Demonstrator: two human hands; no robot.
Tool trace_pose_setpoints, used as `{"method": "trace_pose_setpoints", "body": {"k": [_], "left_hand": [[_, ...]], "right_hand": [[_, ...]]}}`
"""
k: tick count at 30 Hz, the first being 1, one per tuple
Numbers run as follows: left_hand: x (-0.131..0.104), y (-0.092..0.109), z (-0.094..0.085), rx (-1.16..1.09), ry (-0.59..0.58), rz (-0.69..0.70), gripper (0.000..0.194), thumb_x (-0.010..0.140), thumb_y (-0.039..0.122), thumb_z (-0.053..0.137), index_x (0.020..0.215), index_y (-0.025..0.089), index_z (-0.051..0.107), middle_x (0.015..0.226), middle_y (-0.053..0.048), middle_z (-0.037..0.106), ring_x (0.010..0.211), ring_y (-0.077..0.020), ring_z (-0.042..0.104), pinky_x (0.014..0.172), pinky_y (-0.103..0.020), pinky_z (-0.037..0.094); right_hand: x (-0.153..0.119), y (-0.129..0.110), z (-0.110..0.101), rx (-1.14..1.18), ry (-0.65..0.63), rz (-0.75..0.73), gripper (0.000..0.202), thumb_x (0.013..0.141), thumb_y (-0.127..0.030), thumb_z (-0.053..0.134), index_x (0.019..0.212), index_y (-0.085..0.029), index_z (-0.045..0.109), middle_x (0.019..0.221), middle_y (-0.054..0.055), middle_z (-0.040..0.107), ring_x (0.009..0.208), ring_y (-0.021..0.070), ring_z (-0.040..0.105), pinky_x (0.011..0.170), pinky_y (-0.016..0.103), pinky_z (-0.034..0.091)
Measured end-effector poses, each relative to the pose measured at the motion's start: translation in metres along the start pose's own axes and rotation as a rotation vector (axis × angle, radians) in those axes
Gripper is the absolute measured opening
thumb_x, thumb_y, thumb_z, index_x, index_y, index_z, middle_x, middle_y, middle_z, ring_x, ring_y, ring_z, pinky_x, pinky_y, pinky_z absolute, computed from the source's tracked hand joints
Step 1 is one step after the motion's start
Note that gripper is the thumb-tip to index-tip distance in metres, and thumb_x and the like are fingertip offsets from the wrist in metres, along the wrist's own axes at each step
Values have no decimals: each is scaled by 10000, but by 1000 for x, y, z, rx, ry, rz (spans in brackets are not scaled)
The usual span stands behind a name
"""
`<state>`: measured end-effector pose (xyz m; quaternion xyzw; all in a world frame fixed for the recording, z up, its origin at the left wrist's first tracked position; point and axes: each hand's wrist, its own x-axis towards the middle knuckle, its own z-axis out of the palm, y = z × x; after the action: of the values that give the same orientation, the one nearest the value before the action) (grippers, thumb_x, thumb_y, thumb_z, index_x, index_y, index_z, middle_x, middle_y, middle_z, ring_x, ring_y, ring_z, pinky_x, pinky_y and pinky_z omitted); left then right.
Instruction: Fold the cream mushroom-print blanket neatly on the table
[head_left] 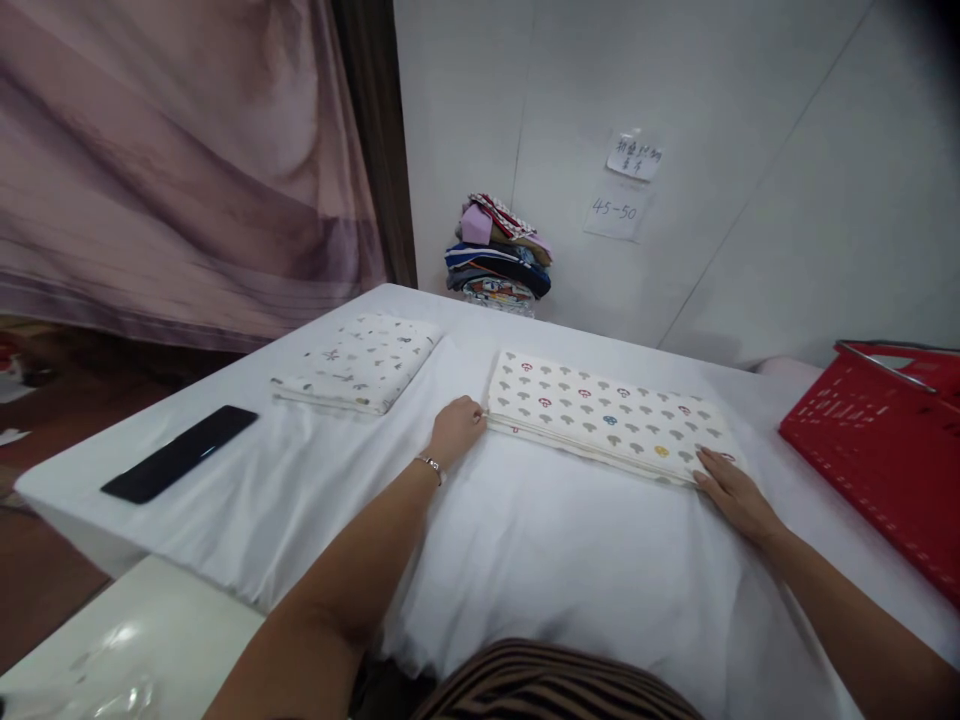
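Observation:
A white cloth point(592, 410) printed with small grey, red, blue and yellow mushroom shapes lies folded into a long strip on the white-covered table point(547, 540). My left hand point(459, 428), with a bracelet at the wrist, pinches the near left corner of this cloth between thumb and fingers. At the other end, my right hand point(733, 492) rests with its fingers stretched out flat over the near right corner. Further left sits a second folded cloth point(364, 362), white with small scattered prints; neither hand touches it.
A flat black object point(180, 453) lies on the table's left side. On the right stands a red plastic basket point(885, 440) with a metal handle. Folded fabrics form a stack point(499, 255) beyond the far edge, by a wall with paper signs point(634, 157). A draped curtain point(187, 150) hangs left.

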<state>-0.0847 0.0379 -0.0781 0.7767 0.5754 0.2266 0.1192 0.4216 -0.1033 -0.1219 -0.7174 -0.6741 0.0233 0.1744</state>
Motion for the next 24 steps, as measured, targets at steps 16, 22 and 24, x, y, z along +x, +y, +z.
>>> {"method": "trace_pose_setpoints", "body": {"k": [16,22,24], "left_hand": [[-6,11,4,-227,85,-54,91,778,245,532,863,213,531,955,-8,578,809,-140,565,731,-272,433],[4,17,9,-211,66,-122,229,821,396,511,704,201,537,853,-16,569,778,-151,552,742,-292,426],[7,16,9,-186,72,-144,180,805,342,522,696,200,535,847,-17,577,787,-156,552,736,-292,423]], "right_hand": [[2,4,4,-33,-11,-11,638,882,-555,315,1328,-133,488,1425,114,418,1337,269,344,1122,465,274],[3,-3,-2,-3,-15,24,612,867,-563,346,1316,-181,512,1418,86,432,1333,272,353,1121,466,277],[4,-7,-5,0,-29,38,605,862,-568,357,1316,-200,516,1413,72,440,1334,270,350,1125,462,274]]}}
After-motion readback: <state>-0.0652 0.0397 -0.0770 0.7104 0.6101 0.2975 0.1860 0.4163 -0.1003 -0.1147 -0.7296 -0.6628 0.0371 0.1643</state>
